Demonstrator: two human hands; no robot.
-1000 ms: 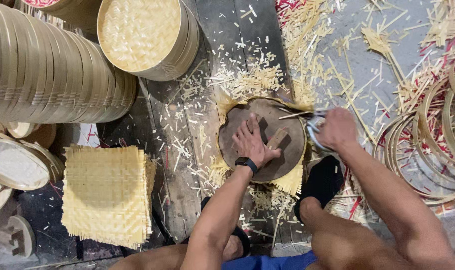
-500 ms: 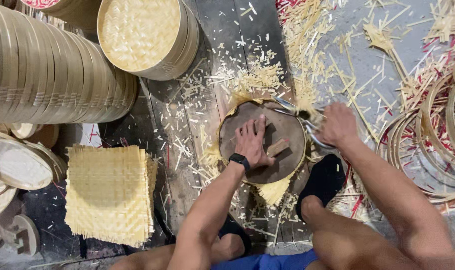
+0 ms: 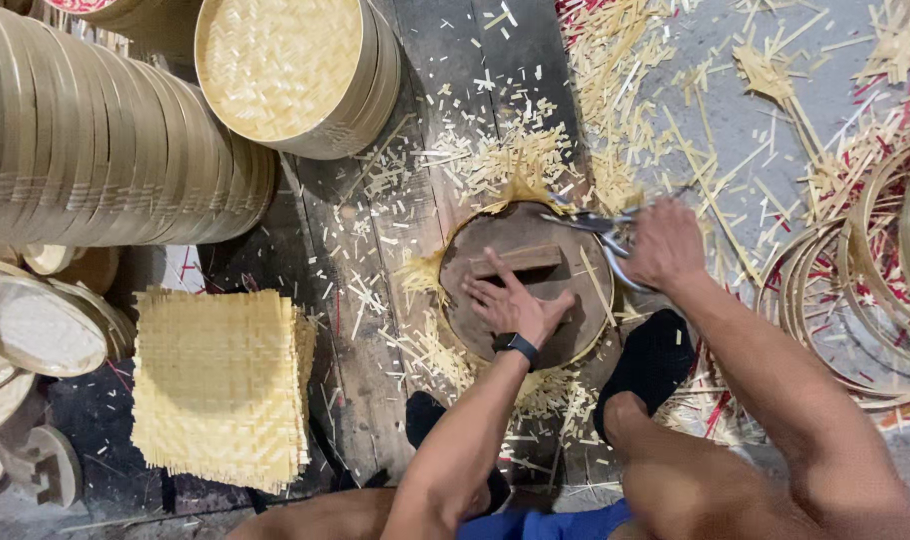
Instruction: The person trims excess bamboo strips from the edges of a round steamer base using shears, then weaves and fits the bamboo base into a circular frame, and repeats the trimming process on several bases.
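Pressing flat, left hand (image 3: 515, 305) pins one round dark wooden disc (image 3: 525, 285) over fraying woven bamboo on the plank floor (image 3: 375, 330), right hand (image 3: 665, 245) gripping one pair of scissors (image 3: 600, 228) at its rim.

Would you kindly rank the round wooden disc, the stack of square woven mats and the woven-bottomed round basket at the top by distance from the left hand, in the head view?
1. Round wooden disc: directly under the left hand, which presses on it.
2. Stack of square woven mats: to the left, lower in the picture.
3. Woven-bottomed round basket: upper left, farthest.
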